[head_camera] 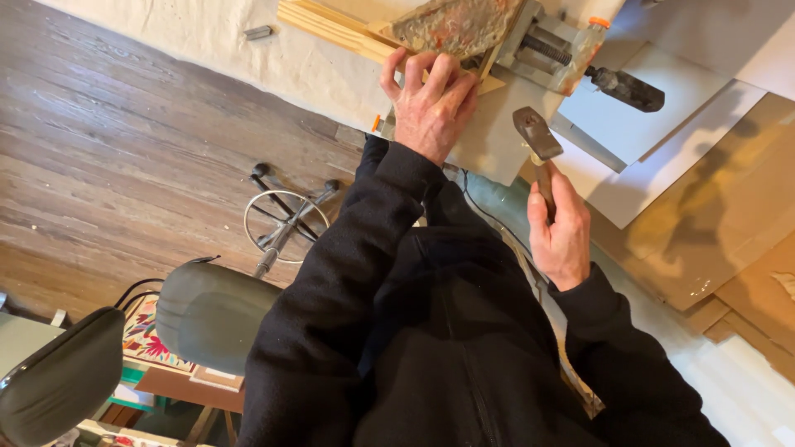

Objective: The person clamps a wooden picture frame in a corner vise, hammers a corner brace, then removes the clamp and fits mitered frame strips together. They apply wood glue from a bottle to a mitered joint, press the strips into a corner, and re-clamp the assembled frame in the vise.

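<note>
The person bends over a bench draped in pale cloth [248, 41], black sleeves reaching up toward twelve o'clock. The left hand [431, 103] lies fingers-down on a wooden frame [331, 29], pinning it where the light strip meets a paint-crusted canvas corner [451, 25]. That hand presses rather than grips; the fingers curl over the wood's edge and close around nothing.

The right hand [563, 236] is clenched round the handle of a hammer [537, 136], thumb laid along the shaft. The hammer's long axis runs from the fist toward about eleven o'clock, its dark head hovering above a grey board [497, 141], clear of the wood. From the hammer head, the frame corner sits toward ten or eleven o'clock, just past the left hand's knuckles, so the left hand is much the nearer of the two to the wood, and the fingers lie close beside the line from head to corner.

At one o'clock from the left hand a grey metal vise [546, 45] with a screw and a dark handle rests on white sheets. Flattened cardboard [712, 215] spreads at three o'clock. At eight o'clock a green stool [211, 310] stands on the plank floor.
</note>
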